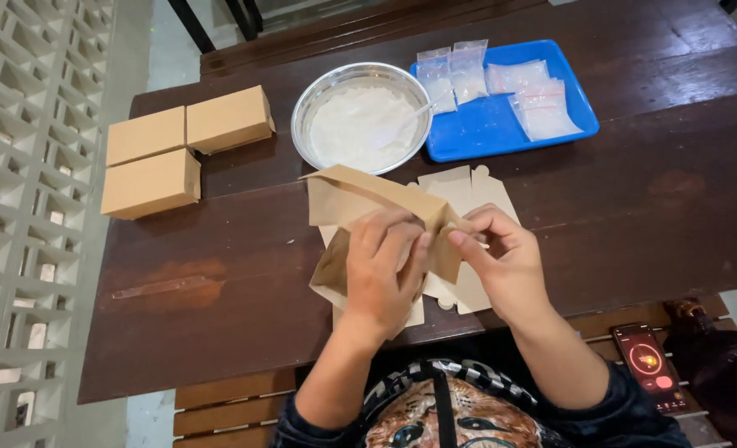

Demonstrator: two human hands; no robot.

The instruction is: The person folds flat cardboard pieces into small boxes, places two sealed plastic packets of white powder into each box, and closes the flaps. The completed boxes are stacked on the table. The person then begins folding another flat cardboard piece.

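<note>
cardboard blank [360, 199] half hidden, left hand [382, 274]

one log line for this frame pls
left hand: holds unfolded cardboard box | right hand: pinches its flap | behind: bowl of white powder, blue tray | left: three closed boxes

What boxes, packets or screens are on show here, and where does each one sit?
Three closed brown cardboard boxes: grouped at the table's left.
Unfolded brown cardboard box: held in the left hand and right hand, at the near table edge.
Clear plastic packets of white powder: lying in the blue tray, far right.
Phone: on the bench at the right, dark screen with orange-red graphics.
</note>
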